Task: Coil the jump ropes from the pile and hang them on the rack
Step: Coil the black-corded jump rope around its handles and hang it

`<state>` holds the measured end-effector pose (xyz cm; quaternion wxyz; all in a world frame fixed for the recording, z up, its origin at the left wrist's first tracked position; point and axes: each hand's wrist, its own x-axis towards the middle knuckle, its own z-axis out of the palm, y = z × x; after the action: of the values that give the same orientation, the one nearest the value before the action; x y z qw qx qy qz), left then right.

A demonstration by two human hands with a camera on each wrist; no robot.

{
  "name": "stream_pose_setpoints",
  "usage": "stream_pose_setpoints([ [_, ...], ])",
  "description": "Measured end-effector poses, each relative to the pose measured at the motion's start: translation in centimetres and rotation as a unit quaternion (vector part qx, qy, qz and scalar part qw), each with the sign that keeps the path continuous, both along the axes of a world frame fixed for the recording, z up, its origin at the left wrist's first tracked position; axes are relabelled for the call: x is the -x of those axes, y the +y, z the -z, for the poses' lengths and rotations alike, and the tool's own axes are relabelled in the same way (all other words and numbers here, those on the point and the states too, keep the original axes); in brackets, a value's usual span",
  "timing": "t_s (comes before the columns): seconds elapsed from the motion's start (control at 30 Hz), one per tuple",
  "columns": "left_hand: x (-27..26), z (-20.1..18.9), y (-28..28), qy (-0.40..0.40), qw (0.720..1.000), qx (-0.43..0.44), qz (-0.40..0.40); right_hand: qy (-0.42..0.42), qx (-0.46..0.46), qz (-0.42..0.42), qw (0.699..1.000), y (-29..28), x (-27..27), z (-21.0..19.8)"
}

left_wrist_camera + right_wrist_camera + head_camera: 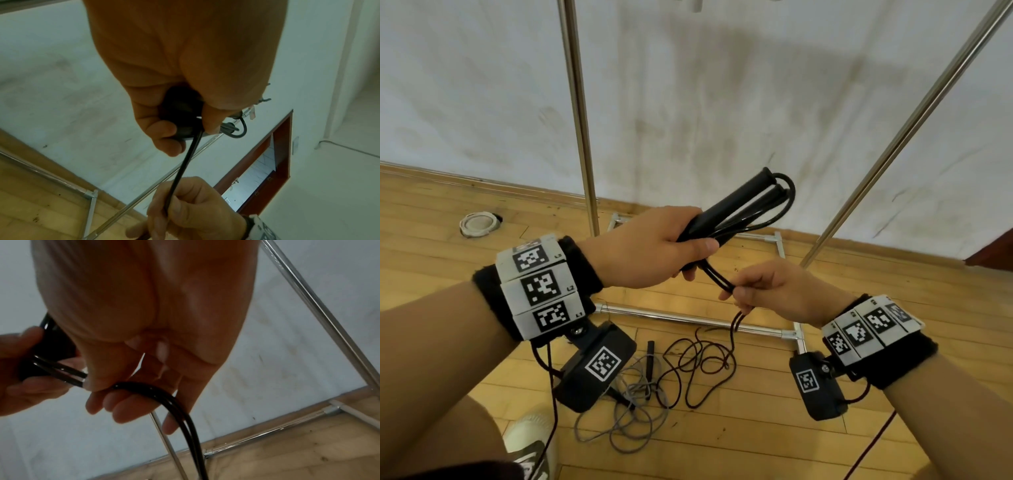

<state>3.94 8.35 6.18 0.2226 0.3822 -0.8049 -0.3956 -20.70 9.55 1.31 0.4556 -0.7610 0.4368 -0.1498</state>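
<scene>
My left hand (674, 250) grips the two black handles (736, 202) of a black jump rope together with a short loop of its cord (784, 192). A doubled strand of that black cord (717, 279) runs down to my right hand (753, 291), which pinches it between thumb and fingers. Below the right hand the cord hangs to a loose tangle (702, 363) on the floor. In the left wrist view the cord (183, 165) stretches taut between both hands. In the right wrist view the doubled cord (164, 395) curves over my fingers (127, 408). A grey jump rope (630, 404) lies piled on the floor.
The chrome rack stands ahead: two upright poles (578, 113) (914, 126) and base bars (688, 318) on the wooden floor. A roll of tape (479, 224) lies near the wall at left. My shoe (530, 438) shows at the bottom left. A red-brown door frame (283, 146) is at right.
</scene>
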Motion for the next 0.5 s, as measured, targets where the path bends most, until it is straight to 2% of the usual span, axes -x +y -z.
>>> stream_pose_setpoints([
  [0.2,0.0,-0.4,1.0,-0.009,0.998,-0.007,0.068,0.104,0.077,0.003,0.992,0.2,-0.1,0.7],
  [0.33,-0.3,-0.6,1.3,-0.054,0.992,-0.033,0.108,0.111,0.069,-0.025,0.991,0.4,0.2,1.0],
  [0.43,-0.3,-0.4,1.7,-0.106,0.983,-0.038,0.145,0.060,0.036,-0.018,0.997,0.2,0.9,0.8],
  [0.5,-0.1,-0.1,2.2,-0.157,0.972,-0.047,0.167,0.065,0.012,-0.037,0.997,-0.3,0.7,0.5],
])
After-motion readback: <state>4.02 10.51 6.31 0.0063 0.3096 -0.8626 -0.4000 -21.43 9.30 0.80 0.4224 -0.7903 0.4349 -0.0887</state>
